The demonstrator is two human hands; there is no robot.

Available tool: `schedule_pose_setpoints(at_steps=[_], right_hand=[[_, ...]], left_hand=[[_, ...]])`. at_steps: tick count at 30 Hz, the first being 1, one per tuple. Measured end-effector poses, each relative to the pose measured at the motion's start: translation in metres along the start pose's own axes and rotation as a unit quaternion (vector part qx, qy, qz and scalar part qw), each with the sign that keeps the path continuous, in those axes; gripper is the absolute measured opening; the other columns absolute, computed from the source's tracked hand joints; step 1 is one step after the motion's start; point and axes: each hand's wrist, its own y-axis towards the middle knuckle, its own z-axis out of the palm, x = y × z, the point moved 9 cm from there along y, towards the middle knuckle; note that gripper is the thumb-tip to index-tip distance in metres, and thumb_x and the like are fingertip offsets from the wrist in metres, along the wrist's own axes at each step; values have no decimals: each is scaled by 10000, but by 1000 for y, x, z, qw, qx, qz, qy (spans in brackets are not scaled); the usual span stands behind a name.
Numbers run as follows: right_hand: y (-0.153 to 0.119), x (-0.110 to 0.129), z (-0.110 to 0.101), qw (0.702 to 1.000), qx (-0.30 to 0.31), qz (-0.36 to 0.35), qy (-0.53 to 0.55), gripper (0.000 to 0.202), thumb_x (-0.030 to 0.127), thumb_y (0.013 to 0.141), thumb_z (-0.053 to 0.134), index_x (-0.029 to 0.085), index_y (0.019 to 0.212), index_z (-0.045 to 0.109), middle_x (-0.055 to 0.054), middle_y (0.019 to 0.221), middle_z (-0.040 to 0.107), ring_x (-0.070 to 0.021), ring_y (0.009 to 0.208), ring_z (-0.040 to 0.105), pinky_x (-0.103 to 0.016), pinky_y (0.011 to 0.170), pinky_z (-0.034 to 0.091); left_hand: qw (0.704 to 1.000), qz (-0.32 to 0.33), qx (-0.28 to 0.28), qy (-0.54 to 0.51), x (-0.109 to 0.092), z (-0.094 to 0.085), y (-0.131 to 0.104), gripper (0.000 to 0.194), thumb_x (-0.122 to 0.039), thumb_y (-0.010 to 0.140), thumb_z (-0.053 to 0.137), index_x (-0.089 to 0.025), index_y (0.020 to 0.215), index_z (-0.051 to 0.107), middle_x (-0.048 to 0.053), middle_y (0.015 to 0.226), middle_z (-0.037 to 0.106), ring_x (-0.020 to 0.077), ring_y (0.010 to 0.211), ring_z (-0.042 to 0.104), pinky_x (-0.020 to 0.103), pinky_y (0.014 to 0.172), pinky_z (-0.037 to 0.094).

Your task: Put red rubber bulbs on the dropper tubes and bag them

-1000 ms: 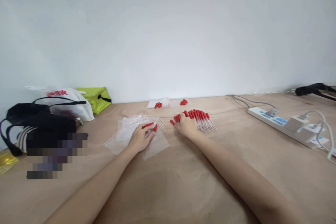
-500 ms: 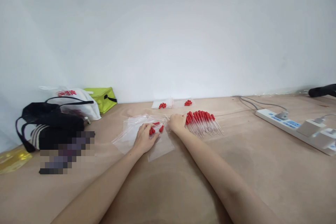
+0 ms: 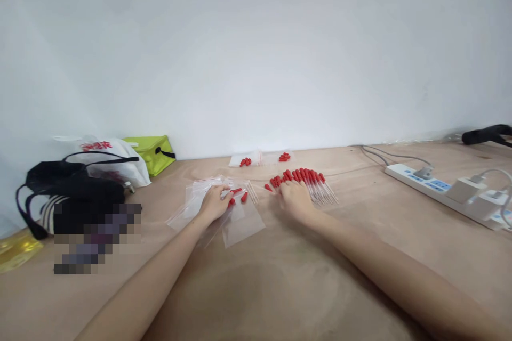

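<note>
My left hand (image 3: 216, 203) lies on a loose stack of clear zip-lock bags (image 3: 244, 226), its fingers apart beside a few red rubber bulbs. One red bulb (image 3: 244, 197) lies on the bags just right of that hand. A few thin pale tubes (image 3: 253, 192) rest at the stack's right edge. My right hand (image 3: 296, 200) is over the left part of a row of droppers (image 3: 316, 182) with red bulbs and thin clear tubes. Its fingers are blurred and partly hidden. A single red bulb (image 3: 268, 187) shows left of the right hand.
Two small bags hold red bulbs (image 3: 245, 162) (image 3: 284, 157) near the wall. A white power strip (image 3: 416, 178) with plugged-in chargers and cables is at right. At left are a black bag (image 3: 80, 186), a white plastic bag (image 3: 120, 162) and a lime-green bag (image 3: 150, 154).
My right hand has moved right, from the thin tubes by the bags to the dropper row. My left hand has stayed on the bags, shifting slightly. The view has turned a little.
</note>
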Motion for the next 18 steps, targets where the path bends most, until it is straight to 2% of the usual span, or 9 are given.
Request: schedule_pose_setpoints(at_steps=[2, 4, 7, 9, 12, 14, 16, 18], right_hand=[[-22, -7, 0, 999, 10, -50, 17, 191, 224, 812, 414, 139, 809, 585, -104, 880, 614, -198, 847, 515, -294, 696, 274], [-40, -14, 0, 997, 16, -78, 26, 170, 236, 810, 430, 153, 787, 577, -84, 846, 611, -189, 833, 508, -292, 695, 268], [-52, -17, 1, 994, 30, -98, 42, 156, 242, 809, 448, 168, 753, 573, -64, 812, 599, -184, 834, 496, -296, 710, 265], [-54, -14, 1, 991, 36, -110, 71, 140, 265, 797, 475, 174, 750, 570, -55, 804, 587, -180, 834, 491, -291, 711, 278], [-51, -7, 2, 982, 39, -124, 140, 169, 341, 742, 548, 175, 774, 557, -40, 814, 574, -168, 798, 493, -272, 683, 309], [-48, -3, 6, 976, 44, -114, 178, 198, 367, 716, 571, 176, 764, 548, -33, 814, 572, -157, 768, 498, -263, 662, 321], [-46, 0, 12, 975, 50, -99, 192, 174, 351, 724, 561, 178, 727, 541, -28, 789, 574, -153, 753, 500, -262, 655, 324], [-45, 2, 16, 977, 46, -91, 187, 156, 329, 744, 537, 180, 697, 530, -28, 767, 576, -161, 761, 501, -270, 662, 322]], left_hand=[[1000, -4, 11, 7, -2, 2, 11, 267, -306, 733, 525, -151, 934, 607, 88, 979, 604, 208, 860, 577, 278, 731, 424], [999, -8, 32, 8, -4, 7, 20, 235, -345, 713, 543, -168, 848, 622, 54, 787, 651, 194, 723, 606, 258, 629, 431], [998, -10, 69, 2, -6, 16, 27, 189, -369, 672, 581, -184, 652, 613, -13, 456, 584, 156, 470, 569, 227, 483, 388], [997, -6, 71, -5, -8, 17, 29, 167, -336, 647, 609, -185, 577, 592, -32, 391, 545, 139, 406, 537, 218, 452, 363], [999, 7, 32, -22, -12, 7, 28, 128, -290, 686, 569, -176, 634, 597, -24, 462, 577, 128, 402, 528, 225, 464, 375], [999, 22, -18, -36, -18, -5, 22, 147, -276, 743, 501, -163, 758, 594, 8, 622, 628, 134, 484, 561, 240, 521, 409], [996, 43, -66, -52, -27, -16, 10, 182, -270, 783, 447, -155, 864, 563, 42, 808, 639, 146, 628, 590, 252, 593, 432], [991, 74, -85, -74, -40, -21, -9, 197, -285, 797, 437, -162, 913, 538, 44, 889, 628, 150, 728, 590, 245, 618, 446]])
